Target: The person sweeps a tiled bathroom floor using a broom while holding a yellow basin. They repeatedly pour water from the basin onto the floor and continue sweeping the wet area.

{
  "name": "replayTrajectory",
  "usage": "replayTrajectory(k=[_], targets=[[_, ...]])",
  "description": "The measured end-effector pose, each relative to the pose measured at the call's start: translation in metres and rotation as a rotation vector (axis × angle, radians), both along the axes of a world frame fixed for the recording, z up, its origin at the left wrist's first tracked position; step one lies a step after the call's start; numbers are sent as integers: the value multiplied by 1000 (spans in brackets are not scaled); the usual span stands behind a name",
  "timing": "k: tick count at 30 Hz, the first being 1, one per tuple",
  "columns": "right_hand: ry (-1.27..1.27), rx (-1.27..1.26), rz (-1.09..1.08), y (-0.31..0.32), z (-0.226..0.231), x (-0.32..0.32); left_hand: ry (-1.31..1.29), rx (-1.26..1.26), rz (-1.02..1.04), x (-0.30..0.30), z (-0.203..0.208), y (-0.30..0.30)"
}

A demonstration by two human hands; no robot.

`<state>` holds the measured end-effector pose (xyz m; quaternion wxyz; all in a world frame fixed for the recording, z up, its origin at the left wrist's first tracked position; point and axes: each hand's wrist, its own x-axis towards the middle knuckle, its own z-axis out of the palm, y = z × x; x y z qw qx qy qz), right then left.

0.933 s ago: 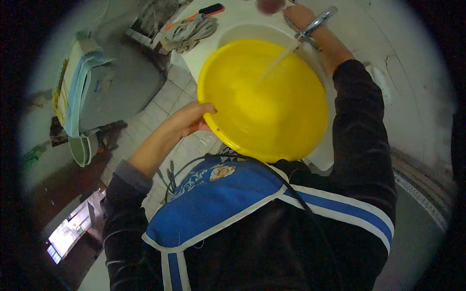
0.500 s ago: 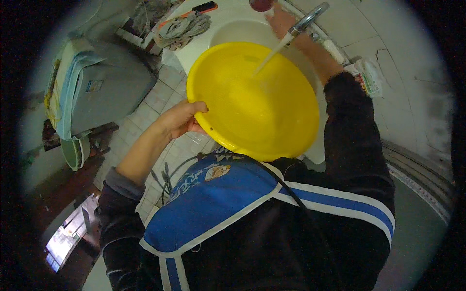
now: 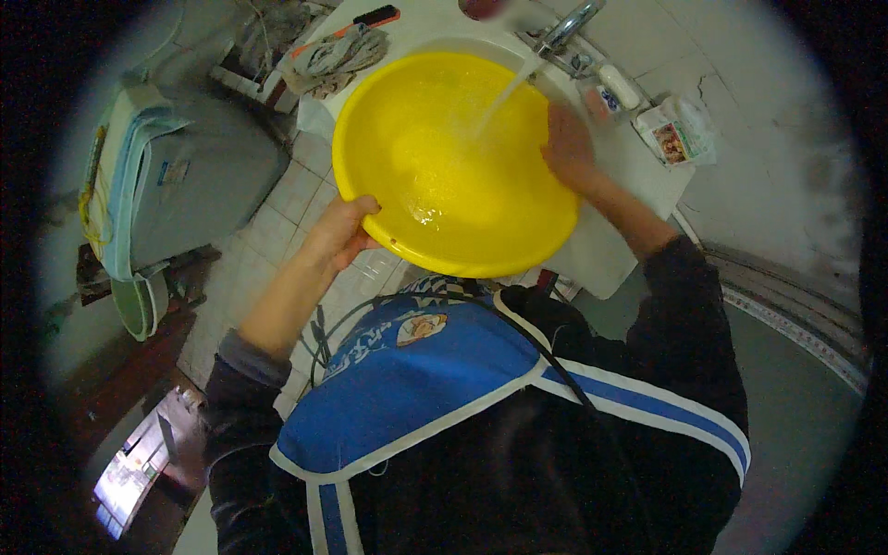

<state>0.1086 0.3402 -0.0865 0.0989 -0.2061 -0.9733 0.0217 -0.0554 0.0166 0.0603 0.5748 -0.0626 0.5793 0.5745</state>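
A large yellow basin (image 3: 444, 222) sits tilted over the white sink (image 3: 435, 44). Water falls into it from the metal faucet (image 3: 569, 26), and light glints on the wet inside. My left hand (image 3: 342, 236) is closed on the basin's near left rim, its thumb over the edge and its fingers underneath. At the right rim is my right hand (image 3: 569, 148), overlapping the edge below the faucet; its fingers are smeared, so their grip is unclear.
A grey rag (image 3: 342, 51) and a black-bristled brush with an orange handle (image 3: 377, 16) lie on the counter's left. Soap (image 3: 618, 85) and a printed plastic packet (image 3: 675, 139) sit by the wall. A covered grey appliance (image 3: 208, 166) stands left. A dark red round object (image 3: 481, 7) is at the top.
My right hand has come back from beside the dark red object beyond the faucet to the basin's right rim. The basin appears slightly higher and further left in view. My left hand keeps its hold.
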Motion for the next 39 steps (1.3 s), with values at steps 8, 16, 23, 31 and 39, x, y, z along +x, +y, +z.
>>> replayTrajectory(k=[8,16,23,31,39], targets=[[-476,-1105,604,-157,88,1,138,70,93,14,-18,-6],[-62,-229,713,-43,57,-76,151,70,74,0,-21,-1],[610,-52,22,-96,-70,-194,230,152,119,-16,-31,22],[-48,-1125,495,-209,50,-140,133,71,200,-23,-43,-4],[-313,40,600,-19,45,-70,16,16,77,-19,-10,6]])
